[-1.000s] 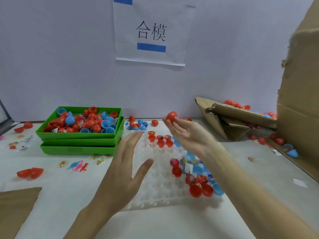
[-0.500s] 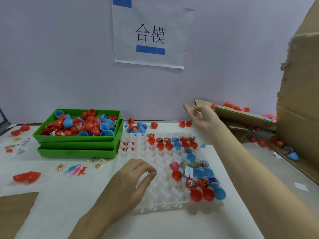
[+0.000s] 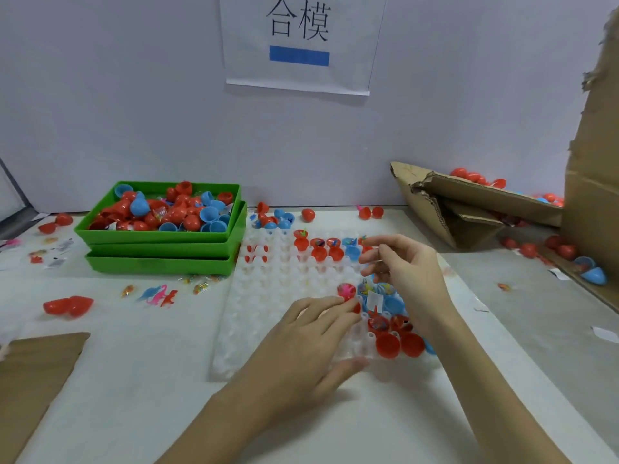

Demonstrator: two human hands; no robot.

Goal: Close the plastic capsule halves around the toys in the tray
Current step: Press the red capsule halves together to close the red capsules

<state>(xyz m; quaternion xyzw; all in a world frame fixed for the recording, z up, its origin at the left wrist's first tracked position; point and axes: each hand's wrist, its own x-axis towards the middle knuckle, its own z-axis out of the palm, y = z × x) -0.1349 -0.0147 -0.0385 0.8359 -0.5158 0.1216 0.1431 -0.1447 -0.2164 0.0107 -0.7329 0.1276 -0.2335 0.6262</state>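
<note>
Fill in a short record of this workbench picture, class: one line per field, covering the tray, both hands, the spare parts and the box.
Tray: white tray with many sockets, most of them bare; red and blue capsule halves sit at its far and right parts
Left hand: left hand lies on the tray, fingertips at a red half
Right hand: right hand hovers above the tray, fingers loosely bent, holding nothing visible
Spare parts: stacked green bins, the top one heaped with red and blue halves
Box: torn cardboard box at the right, red capsules inside
</note>
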